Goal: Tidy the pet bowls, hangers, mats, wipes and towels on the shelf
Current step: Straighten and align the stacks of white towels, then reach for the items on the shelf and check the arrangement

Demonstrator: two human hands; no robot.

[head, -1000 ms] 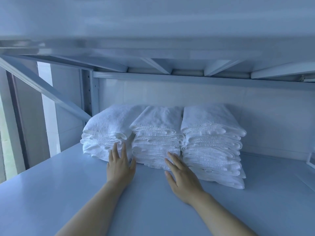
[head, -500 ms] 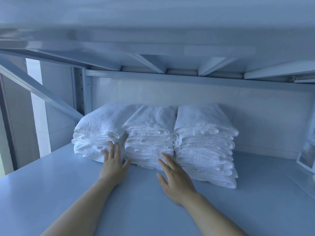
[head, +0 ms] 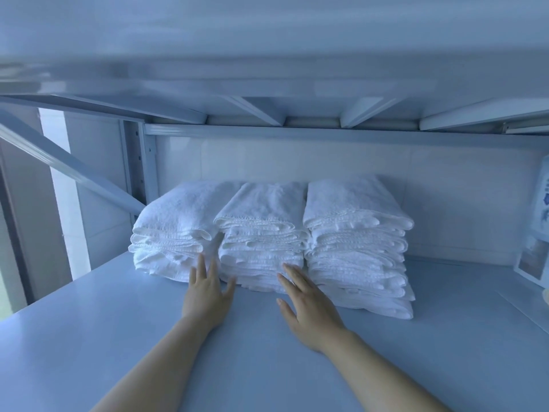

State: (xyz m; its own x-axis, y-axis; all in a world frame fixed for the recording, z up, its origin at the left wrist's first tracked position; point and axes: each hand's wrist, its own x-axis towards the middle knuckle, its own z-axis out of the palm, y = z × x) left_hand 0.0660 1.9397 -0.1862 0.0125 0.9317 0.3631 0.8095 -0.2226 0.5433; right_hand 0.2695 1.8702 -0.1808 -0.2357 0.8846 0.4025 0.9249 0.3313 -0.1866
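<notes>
far left, a slanted brace (head: 68, 171) of the frame runs down toward the back corner, and the shelf (head: 89, 337) board stretches wide in front of it. three stacks of folded white towels sit against the back wall, touching side to side. the left stack (head: 175, 230) slumps a little at its front. left hand (head: 205, 295) lies flat, palm down, fingers straight and slightly spread, tips pressing the low front of that stack by the seam, holding nothing. middle stack (head: 261, 233) next. right hand (head: 312, 313) reaches in angled leftward, fingers straight, tips on its bottom folds, nothing grasped. right stack (head: 353, 233) stands tallest, untouched. a stretch of board, then a packet (head: 542, 203) at the frame's edge with blue print, possibly wipes, too blurred to read.
</notes>
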